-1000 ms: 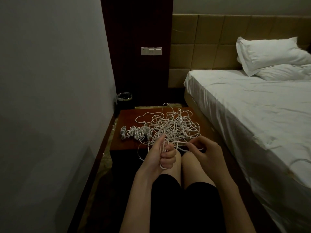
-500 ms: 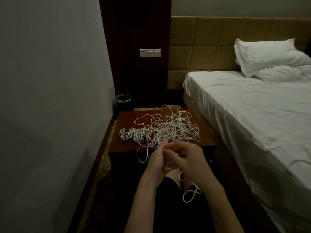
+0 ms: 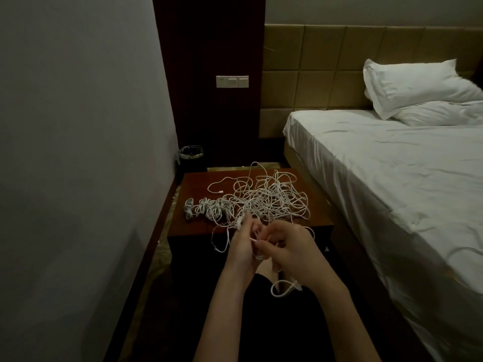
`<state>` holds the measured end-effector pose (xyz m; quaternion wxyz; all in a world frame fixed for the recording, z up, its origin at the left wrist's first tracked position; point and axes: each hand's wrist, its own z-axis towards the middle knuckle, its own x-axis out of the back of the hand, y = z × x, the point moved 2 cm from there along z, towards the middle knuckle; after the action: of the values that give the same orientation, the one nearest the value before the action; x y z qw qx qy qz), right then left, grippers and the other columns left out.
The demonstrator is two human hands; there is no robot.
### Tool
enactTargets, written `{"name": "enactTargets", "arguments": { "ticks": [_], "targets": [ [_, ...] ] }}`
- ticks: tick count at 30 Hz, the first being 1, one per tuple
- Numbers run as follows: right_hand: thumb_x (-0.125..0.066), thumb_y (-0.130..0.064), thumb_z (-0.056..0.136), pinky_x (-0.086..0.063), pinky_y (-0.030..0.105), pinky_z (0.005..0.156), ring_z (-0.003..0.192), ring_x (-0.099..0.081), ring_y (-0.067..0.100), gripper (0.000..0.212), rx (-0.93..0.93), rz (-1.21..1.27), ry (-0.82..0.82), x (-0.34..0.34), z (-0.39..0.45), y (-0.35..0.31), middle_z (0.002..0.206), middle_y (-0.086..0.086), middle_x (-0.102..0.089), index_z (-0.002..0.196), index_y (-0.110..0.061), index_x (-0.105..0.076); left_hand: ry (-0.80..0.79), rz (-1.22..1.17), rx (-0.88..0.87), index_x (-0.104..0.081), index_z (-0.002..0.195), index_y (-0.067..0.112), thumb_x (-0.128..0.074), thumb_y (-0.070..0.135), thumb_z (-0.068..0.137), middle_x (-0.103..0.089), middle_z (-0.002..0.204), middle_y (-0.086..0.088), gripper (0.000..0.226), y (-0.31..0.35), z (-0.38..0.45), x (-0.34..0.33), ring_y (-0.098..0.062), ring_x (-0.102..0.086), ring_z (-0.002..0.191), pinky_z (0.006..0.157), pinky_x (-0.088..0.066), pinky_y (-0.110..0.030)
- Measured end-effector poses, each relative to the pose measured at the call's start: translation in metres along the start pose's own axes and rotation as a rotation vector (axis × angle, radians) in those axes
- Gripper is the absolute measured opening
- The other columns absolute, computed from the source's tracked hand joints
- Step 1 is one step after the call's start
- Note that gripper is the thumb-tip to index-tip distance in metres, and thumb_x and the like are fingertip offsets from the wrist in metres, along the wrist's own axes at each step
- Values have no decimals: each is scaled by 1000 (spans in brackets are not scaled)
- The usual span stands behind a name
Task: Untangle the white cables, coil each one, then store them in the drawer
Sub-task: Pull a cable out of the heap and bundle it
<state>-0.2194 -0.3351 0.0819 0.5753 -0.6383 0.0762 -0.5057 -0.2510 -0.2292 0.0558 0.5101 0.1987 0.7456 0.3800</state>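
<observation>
A loose tangle of white cables [image 3: 269,199] lies on the low reddish-brown nightstand [image 3: 198,228]. Several small coiled bundles [image 3: 206,207] sit in a row at the tangle's left. My left hand [image 3: 241,246] is upright at the nightstand's front edge, fingers closed around a small coil of white cable. My right hand [image 3: 290,249] touches it from the right, pinching the same cable. A loop of that cable [image 3: 283,288] hangs below my right wrist over my lap. The drawer cannot be made out below the dark front.
A bed [image 3: 392,178] with white sheets and two pillows [image 3: 418,87] fills the right. A grey wall [image 3: 78,152] runs along the left. A small black bin [image 3: 191,154] stands behind the nightstand, below a wall switch panel [image 3: 232,81].
My hands came together: the right hand moved left to the left hand and wound cable onto it. A loop of cable now hangs over my lap.
</observation>
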Motion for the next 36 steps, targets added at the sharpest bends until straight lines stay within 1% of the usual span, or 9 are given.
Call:
{"name": "enactTargets", "arguments": {
  "ticks": [4, 8, 13, 17, 19, 24, 28, 32, 36],
  "targets": [
    [-68, -32, 87, -52, 39, 63, 60, -64, 22, 11, -86, 103, -147, 15, -3, 2, 71, 2, -72, 86, -21, -69, -27, -188, 42, -34, 64, 15, -32, 45, 102, -34, 48, 2, 49, 5, 1, 2, -9, -35, 39, 40, -36, -19],
    [-66, -49, 80, -56, 44, 77, 67, -66, 8, 21, -85, -111, -219, 9, -3, 3, 69, -10, -72, 77, -29, -72, -40, -259, 34, -35, 64, 15, -33, 42, 103, -33, 50, 3, 47, 5, 0, -4, -7, -32, 40, 42, -35, -18],
    [-58, -71, 68, -57, 43, 71, 61, -66, 9, 40, -107, -210, -178, 4, -3, 6, 63, -10, -70, 71, -32, -71, -40, -251, 5, -35, 65, 16, -33, 41, 103, -28, 47, 6, 46, 9, 0, 3, -4, -26, 35, 33, -27, -15],
    [-71, -33, 84, -57, 34, 72, 72, -68, 19, 17, -115, -73, -257, 22, -5, 9, 75, 5, -72, 80, -17, -75, -74, -249, 28, -36, 61, 18, -29, 43, 104, -24, 45, 7, 50, 17, -1, 11, -2, -21, 33, 32, -17, -15],
    [-71, -18, 86, -52, 20, 67, 69, -65, 9, 6, -69, -32, -273, 34, -8, 6, 76, 3, -72, 87, -14, -76, -103, -245, 65, -37, 57, 18, -30, 45, 103, -24, 45, 8, 54, 16, -1, 11, -2, -21, 32, 34, -14, -15],
    [-73, -24, 84, -43, 8, 66, 71, -63, -1, 5, 19, -264, -200, 22, -4, 3, 77, -6, -73, 86, -24, -77, -131, -117, 179, -39, 57, 18, -34, 45, 101, -33, 51, 4, 52, 5, 0, 3, -7, -37, 43, 42, -28, -17],
    [-75, -20, 83, -43, 6, 65, 71, -61, -9, 4, 34, -260, -112, 21, -2, 3, 72, -14, -69, 85, -22, -77, -102, 30, 196, -48, 54, 16, -39, 42, 102, -57, 70, -7, 55, 4, 0, 10, -21, -61, 75, 72, -53, -36],
    [-78, -16, 77, -45, 9, 63, 70, -62, -7, 16, 27, -214, -17, 17, -4, 2, 75, -13, -64, 83, -20, -64, -106, 296, 203, -56, 87, 4, -37, 41, 103, -66, 84, -12, 45, -1, -5, 5, -18, -68, 68, 57, -57, -34],
    [-78, -15, 77, -46, 14, 57, 64, -61, -2, 23, -13, -181, -17, 17, -3, 8, 75, -4, -64, 84, -19, -57, -145, 426, 224, -58, 100, 2, -36, 41, 104, -53, 68, -4, 46, -5, -6, 6, -11, -51, 50, 42, -39, -18]
  ]
}}
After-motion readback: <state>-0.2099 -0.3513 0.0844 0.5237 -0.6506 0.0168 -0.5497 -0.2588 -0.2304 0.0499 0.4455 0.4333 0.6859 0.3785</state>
